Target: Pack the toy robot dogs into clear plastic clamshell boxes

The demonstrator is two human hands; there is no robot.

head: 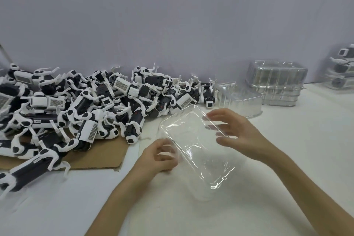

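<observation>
Left hand grips the box by its left edge with curled fingers, right hand spreads its fingers over the right edge, seemingly touching, and the box's long axis runs near-right to far-left, toward the dogs piled nearer the left hand.

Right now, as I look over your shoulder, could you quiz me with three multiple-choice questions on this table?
1. Where is the pile of toy dogs?
A. Inside the stacked boxes
B. On the left, partly on cardboard
C. On the floor
2. What colours are the toy dogs?
A. Black and white
B. Red and yellow
C. All green
3. The clear box between the left hand and right hand is:
A. Holding one dog
B. Taped shut
C. Empty
Answers: 1 B, the heap spreads over the brown sheet at left; 2 A, dark bodies with white legs; 3 C, only the white table shows through it.
</observation>
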